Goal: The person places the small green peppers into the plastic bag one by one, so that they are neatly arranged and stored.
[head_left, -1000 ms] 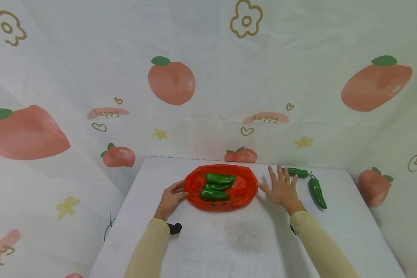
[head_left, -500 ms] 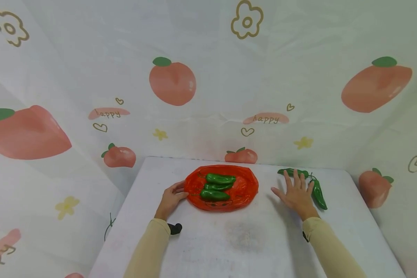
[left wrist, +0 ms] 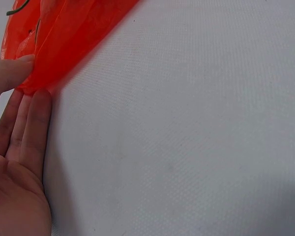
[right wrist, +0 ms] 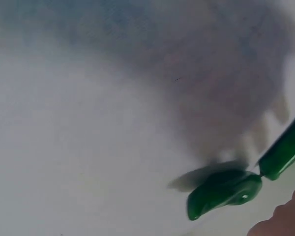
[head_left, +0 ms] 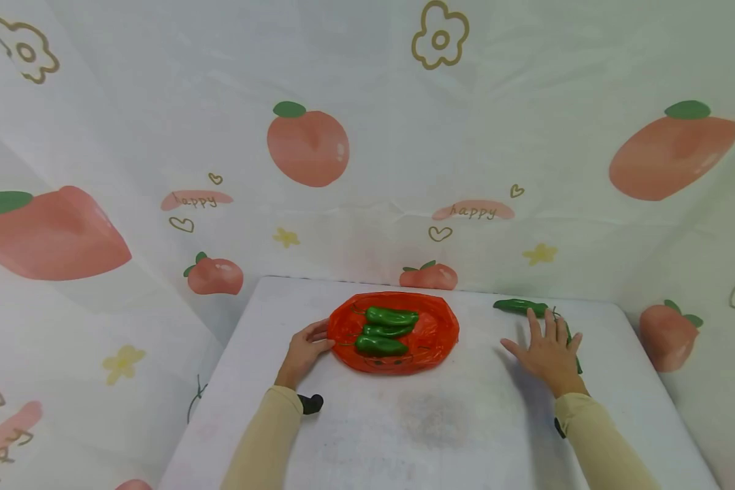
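In the head view a red plastic bag point(head_left: 437, 333) lies spread in an oval with its rim raised. Three green peppers point(head_left: 381, 346) rest inside it. My left hand point(head_left: 303, 355) pinches the bag's left edge; the left wrist view shows the thumb over the red plastic and the fingers point(left wrist: 37, 128) against its underside. Over on the right, my right hand point(head_left: 550, 359) hovers with fingers spread, holding nothing. Just beyond its fingertips lies a green pepper point(head_left: 519, 307). A second pepper point(head_left: 579, 364) is mostly hidden behind that hand. Both peppers point(right wrist: 223, 191) also appear in the right wrist view.
Everything lies on a white table point(head_left: 367, 435), with a greyish smudge in front of the bag. A white fabric backdrop point(head_left: 367, 231) printed with fruit and flowers rises at the back and sides. Black wrist gear point(head_left: 310, 404) shows beside the left sleeve.
My right hand has moved right and slightly nearer, from beside the bag's right edge to over the right-hand peppers. My left hand stays at the bag, which has not visibly moved.
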{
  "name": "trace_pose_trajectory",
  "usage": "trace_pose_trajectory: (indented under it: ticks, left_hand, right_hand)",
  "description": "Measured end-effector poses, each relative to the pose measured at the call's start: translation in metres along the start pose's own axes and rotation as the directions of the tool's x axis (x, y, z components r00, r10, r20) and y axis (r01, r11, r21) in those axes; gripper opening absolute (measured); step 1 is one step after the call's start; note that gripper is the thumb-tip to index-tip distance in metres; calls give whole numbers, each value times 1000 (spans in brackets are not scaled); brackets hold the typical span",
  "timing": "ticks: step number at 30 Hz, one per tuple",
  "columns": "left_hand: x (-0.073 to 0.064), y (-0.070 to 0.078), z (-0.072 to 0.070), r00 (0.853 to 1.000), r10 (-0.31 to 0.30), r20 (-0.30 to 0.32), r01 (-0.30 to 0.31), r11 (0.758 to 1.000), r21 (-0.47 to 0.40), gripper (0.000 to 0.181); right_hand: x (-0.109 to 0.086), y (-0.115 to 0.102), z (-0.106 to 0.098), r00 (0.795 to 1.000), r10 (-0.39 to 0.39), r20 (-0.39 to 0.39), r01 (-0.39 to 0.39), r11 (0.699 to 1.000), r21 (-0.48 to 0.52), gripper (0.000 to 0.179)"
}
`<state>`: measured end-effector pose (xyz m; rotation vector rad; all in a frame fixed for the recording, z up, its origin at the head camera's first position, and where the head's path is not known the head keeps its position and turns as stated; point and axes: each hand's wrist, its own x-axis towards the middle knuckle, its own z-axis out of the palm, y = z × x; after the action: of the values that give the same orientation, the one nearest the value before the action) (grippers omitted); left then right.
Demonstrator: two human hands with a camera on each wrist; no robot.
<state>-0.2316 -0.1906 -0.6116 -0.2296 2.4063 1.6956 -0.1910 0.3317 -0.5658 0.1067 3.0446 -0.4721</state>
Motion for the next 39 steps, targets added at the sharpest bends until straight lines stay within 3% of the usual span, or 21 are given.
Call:
trace_pose_trajectory:
  ticks: [5, 10, 18, 22, 30, 39]
  left_hand:
    - [-2, 1, 2, 1000, 8, -5, -8, 1000, 18, 54]
    - [-2, 3, 3, 1000, -4, -2, 4, 1000, 8, 54]
    - [-3, 5, 2, 1000, -12, -1, 12, 1000, 9, 53]
    - [-3, 4, 1, 1000, -13, 0, 13, 1000, 13, 53]
    - [-1, 5, -1, 1000, 0, 1, 0, 1000, 15, 52]
    - [-2, 5, 2, 1000, 5, -4, -5, 1000, 22, 52]
  right_hand:
    - [-3, 12, -3, 1000, 14, -8, -14, 1000, 5, 107]
    - [-5, 20, -7, 997, 39, -65, -39, 999, -5, 103]
    - [-8, 32, -8, 993, 99, -66, -94, 993, 74, 95]
    - [-10, 38, -4, 987, 123, -107, -115, 990, 85, 90]
    - [-9, 49, 0, 956, 287, -64, -270, 943, 195, 82]
    - [-6, 52, 4, 934, 351, -66, -324, 910, 258, 70]
